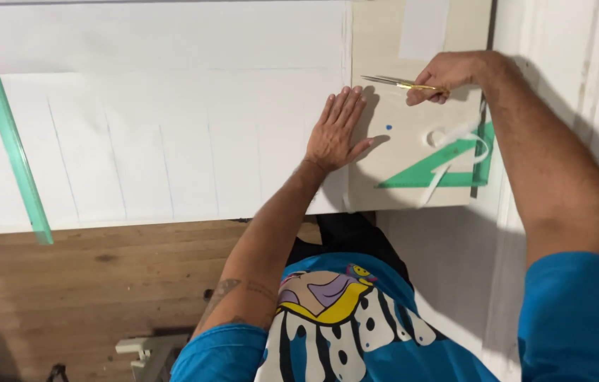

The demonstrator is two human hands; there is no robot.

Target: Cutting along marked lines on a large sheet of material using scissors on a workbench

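White paper sheet (151, 141), ruled with faint pencil lines, covers most of the table (377, 42) and runs off the left edge. Left hand (335, 131) lies flat and released on the sheet's right edge. Right hand (448, 74) grasps gold scissors (398, 83), handles hidden in the grip. Green set square (448, 166) lies near the table's right corner, partly under white paper strips (455, 138).

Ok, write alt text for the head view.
A person's left hand presses flat on a large white sheet with pencilled lines, while the right hand holds gold scissors above a pale board. A green set square lies nearby.
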